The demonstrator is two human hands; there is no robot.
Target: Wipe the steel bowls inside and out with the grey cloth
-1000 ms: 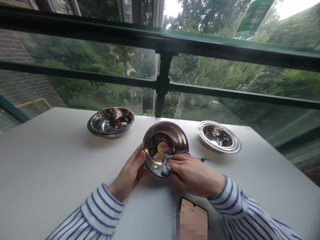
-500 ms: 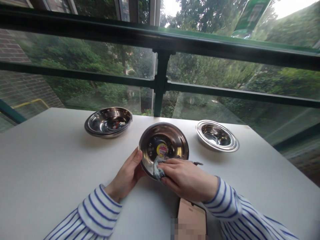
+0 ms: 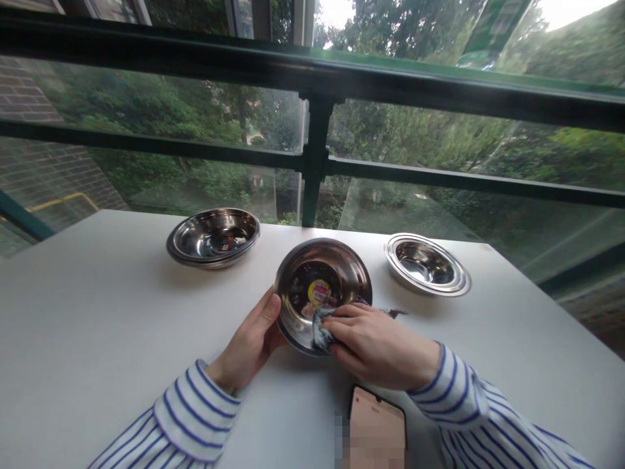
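A shiny metal bowl (image 3: 303, 277) with a yellow and red round sticker inside is tilted toward me over the table. My left hand (image 3: 254, 335) grips its left rim, thumb on the edge and the other fingers hidden beneath. Bunched under the fingers of my right hand (image 3: 381, 342) is a grey-blue cloth (image 3: 322, 329), pressed against the inner wall at the bowl's lower right. A dark end of the cloth sticks out to the right beyond the hand.
Stacked metal bowls (image 3: 212, 257) rest at the back left of the white table (image 3: 107, 312). More metal bowls (image 3: 420, 286), nested, stand at the back right. A phone (image 3: 378, 423) lies near the front. Behind the table runs a dark green railing (image 3: 312, 163) with glass panels.
My right hand and the cloth have slid slightly rightward along the bowl's inner wall. The left hand keeps its hold on the rim. The whole view has shifted a little.
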